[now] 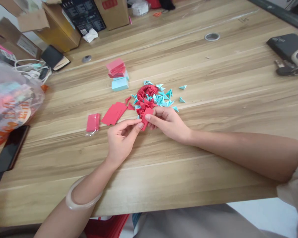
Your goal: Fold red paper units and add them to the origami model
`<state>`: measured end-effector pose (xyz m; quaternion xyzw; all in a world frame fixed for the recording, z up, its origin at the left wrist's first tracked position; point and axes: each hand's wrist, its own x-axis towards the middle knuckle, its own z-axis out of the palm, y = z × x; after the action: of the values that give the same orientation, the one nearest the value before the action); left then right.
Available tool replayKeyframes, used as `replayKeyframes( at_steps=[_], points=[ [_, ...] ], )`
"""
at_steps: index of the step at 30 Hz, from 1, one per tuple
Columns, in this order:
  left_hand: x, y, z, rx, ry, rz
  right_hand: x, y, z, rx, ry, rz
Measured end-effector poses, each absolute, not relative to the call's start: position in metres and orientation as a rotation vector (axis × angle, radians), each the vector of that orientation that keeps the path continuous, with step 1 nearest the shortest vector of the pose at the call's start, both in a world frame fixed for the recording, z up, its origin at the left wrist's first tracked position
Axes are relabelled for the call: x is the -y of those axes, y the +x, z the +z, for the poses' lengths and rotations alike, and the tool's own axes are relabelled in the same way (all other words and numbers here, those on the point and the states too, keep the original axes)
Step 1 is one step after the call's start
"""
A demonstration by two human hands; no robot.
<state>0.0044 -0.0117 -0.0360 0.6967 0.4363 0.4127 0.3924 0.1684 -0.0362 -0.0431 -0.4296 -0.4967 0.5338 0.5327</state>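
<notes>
A small piece of red paper (146, 123) is pinched between both my hands above the table. My left hand (123, 138) grips its lower left edge with thumb and forefinger, and my right hand (170, 124) grips its upper right part. Just beyond lie folded red paper triangles (144, 104) and folded light-blue paper triangles (165, 99), partly hidden by my fingers. A ring of pleated red paper (148, 90) sits at the back of this pile. Left of it, flat red paper sheets (114, 113) are fanned out.
A wrapped red paper pack (92, 122) lies at left; stacked pink packs (116, 67) and a light-blue pack (120, 84) stand farther back. A phone (11, 148), a plastic bag (12, 96) and cardboard boxes (61, 31) line the left side. A black device (288, 48) lies far right.
</notes>
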Motion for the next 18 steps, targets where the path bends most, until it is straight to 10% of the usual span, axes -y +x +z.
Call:
replayKeyframes(
  at_steps=[18],
  points=[
    [0.0130, 0.0049, -0.0362, -1.057, 1.759, 1.092, 0.0371, 0.1681, -0.0434, 1.338, -1.067, 1.215]
  ],
)
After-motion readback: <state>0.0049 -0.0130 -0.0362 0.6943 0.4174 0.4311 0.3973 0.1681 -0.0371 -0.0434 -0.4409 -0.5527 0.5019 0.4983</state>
